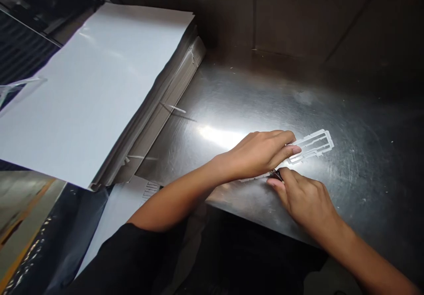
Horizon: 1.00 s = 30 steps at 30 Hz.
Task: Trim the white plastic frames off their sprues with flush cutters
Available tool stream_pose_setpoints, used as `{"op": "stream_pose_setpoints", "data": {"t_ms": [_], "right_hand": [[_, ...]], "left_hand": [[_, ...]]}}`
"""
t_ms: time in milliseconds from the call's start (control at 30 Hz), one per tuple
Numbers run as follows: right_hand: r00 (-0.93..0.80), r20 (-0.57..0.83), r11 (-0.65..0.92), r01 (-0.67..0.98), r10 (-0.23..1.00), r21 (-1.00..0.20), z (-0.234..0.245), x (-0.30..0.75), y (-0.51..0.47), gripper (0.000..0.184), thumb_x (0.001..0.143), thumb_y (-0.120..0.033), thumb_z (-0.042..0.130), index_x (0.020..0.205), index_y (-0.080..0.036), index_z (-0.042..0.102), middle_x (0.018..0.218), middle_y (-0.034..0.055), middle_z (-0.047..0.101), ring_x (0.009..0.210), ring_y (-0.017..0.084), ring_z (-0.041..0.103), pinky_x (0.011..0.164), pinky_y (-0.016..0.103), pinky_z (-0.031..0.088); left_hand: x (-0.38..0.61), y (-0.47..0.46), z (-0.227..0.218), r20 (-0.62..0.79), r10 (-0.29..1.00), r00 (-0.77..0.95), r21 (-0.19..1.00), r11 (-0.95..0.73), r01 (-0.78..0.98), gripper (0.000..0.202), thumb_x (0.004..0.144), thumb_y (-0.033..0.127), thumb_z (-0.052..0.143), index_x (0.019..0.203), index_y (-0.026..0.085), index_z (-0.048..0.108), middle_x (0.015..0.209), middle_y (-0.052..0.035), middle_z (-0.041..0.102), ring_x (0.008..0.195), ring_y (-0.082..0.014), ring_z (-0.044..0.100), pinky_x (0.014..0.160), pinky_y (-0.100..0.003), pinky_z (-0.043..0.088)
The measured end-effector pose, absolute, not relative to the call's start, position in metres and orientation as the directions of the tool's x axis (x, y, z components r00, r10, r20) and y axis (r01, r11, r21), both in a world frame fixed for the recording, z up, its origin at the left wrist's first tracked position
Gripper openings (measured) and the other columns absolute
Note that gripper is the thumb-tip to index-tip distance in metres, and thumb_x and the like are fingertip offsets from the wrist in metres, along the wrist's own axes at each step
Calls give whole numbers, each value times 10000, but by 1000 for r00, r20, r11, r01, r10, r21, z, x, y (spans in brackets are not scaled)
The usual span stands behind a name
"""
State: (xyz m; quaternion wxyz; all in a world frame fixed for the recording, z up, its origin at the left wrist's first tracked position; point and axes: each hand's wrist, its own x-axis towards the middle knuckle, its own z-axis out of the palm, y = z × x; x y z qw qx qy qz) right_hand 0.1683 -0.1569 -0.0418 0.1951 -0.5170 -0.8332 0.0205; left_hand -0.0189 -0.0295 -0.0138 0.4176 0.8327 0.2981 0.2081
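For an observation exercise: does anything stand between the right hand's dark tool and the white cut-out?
Nothing visible does: the dark tool in the right hand appears to meet the white cut-out at its edge. The left hand lies over part of the cut-out, beside the tool.

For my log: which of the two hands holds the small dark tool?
The right hand pinches the tool; the left hand rests on the white cutout instead.
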Motion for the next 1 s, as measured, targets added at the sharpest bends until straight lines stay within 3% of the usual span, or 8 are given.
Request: {"op": "stream_pose_setpoints", "data": {"t_ms": [133,300,500,600,733,833,900,1000], "right_hand": [[-399,276,468,845,875,-261,-40,177,-152,614,1352,-554,330,943,-194,614,737,-6,629,517,161,609,498,352,332],[-392,211,445,781,895,-437,-24,199,-141,582,1330,-642,375,1133,-197,694,951,29,765,755,210,764,654,341,528],[7,231,173,642,973,-747,-19,200,-139,451,1223,-677,704,1265,-238,792,970,6,813,750,197,773,669,302,579],[202,155,40,480,967,-876,-19,197,-138,379,1164,-614,823,1148,-235,814,912,19,791,773,209,759,713,305,596],[267,87,27,219,960,-975,-15,207,-136,330,1153,-555,858,1159,-234,781,965,50,790,867,253,773,826,375,640],[241,78,23,221,967,-975,-8,221,-138,320,1145,-549,869,1153,-240,787,1003,53,791,861,253,759,844,396,633],[212,75,-3,343,974,-939,-3,229,-140,317,1138,-557,867,1115,-247,804,950,34,774,833,231,737,797,359,596],[207,71,-41,491,976,-870,2,234,-141,349,1117,-604,864,1079,-259,828,850,13,731,760,210,685,674,336,512]], "left_hand": [[-19,-26,-17,107,711,695,917,-340,207,390,1177,528,650,945,218,600,824,14,637,749,-163,564,730,-326,378],[-20,-24,-21,61,832,551,998,-60,-20,407,1078,582,810,976,206,691,873,14,630,709,-124,530,632,-286,395],[-17,-25,-26,-38,867,497,968,155,-196,468,897,518,1035,950,195,701,937,-29,760,755,-129,674,604,-239,499],[-16,-31,-21,-129,783,608,941,291,-174,459,851,536,1065,943,192,776,863,-24,744,546,-85,537,420,-228,361],[-16,-35,-11,-155,739,655,914,359,-189,453,928,601,985,979,173,846,1054,-95,847,486,-40,453,401,-231,318],[-20,-31,-10,-142,806,574,904,342,-256,413,956,557,970,1115,200,835,1010,-70,867,418,-21,383,386,-230,252],[-24,-27,-10,-95,853,514,920,272,-281,409,903,461,1035,1153,213,827,939,-35,854,453,-44,498,424,-210,357],[-29,-24,-11,-57,843,535,941,224,-253,360,840,334,1092,1023,184,820,903,-34,842,726,-130,774,677,-214,613]]}}
